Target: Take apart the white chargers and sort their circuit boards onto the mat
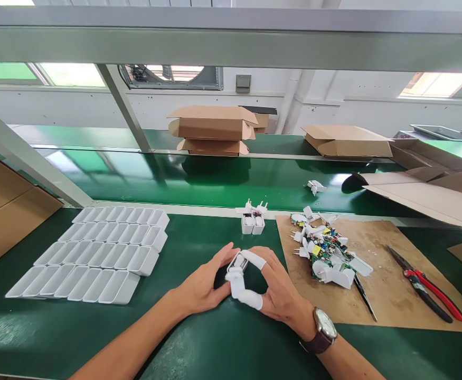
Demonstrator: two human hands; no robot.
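Note:
Both my hands meet over the green table and hold one small white charger housing (pixel 236 267) between them. My left hand (pixel 203 285) grips it from the left. My right hand (pixel 278 290), with white finger cots on thumb and forefinger and a watch on the wrist, pinches it from the right. Two more white chargers (pixel 253 219) with prongs up stand just behind. A heap of charger parts and circuit boards (pixel 326 253) lies on a brown board (pixel 377 285) to the right.
Rows of empty white housings (pixel 100 256) lie to the left. Red-handled pliers (pixel 429 285) and tweezers (pixel 364 296) rest on the brown board. Cardboard boxes (pixel 213 129) sit beyond the green conveyor (pixel 199 179), where one loose charger part (pixel 316 186) lies. A cardboard box (pixel 5 211) stands far left.

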